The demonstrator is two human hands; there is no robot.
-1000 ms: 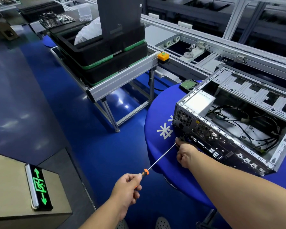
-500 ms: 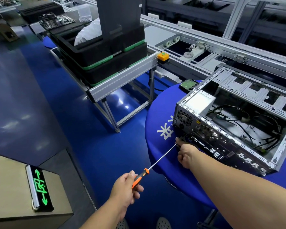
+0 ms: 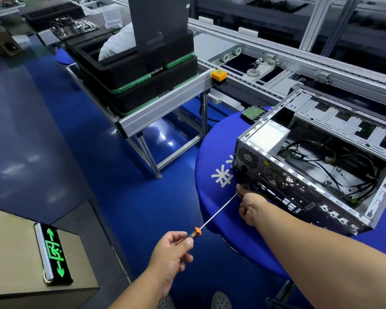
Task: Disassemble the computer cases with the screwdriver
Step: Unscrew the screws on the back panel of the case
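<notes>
An open grey computer case lies on its side on a round blue table, its rear panel facing me and black cables loose inside. My left hand grips the orange and black handle of a long screwdriver. The thin shaft runs up and right to the lower left corner of the rear panel. My right hand is curled at that corner and pinches the shaft near its tip. The tip itself is hidden behind my fingers.
A bare hard drive lies at the table's far edge. Left of the table stands an aluminium conveyor frame with stacked black trays and an orange button box. A box with a green exit sign sits lower left.
My left hand has shifted its hold on the handle, so more of the orange grip shows now. The shaft, my right hand and the case stay where they were.
</notes>
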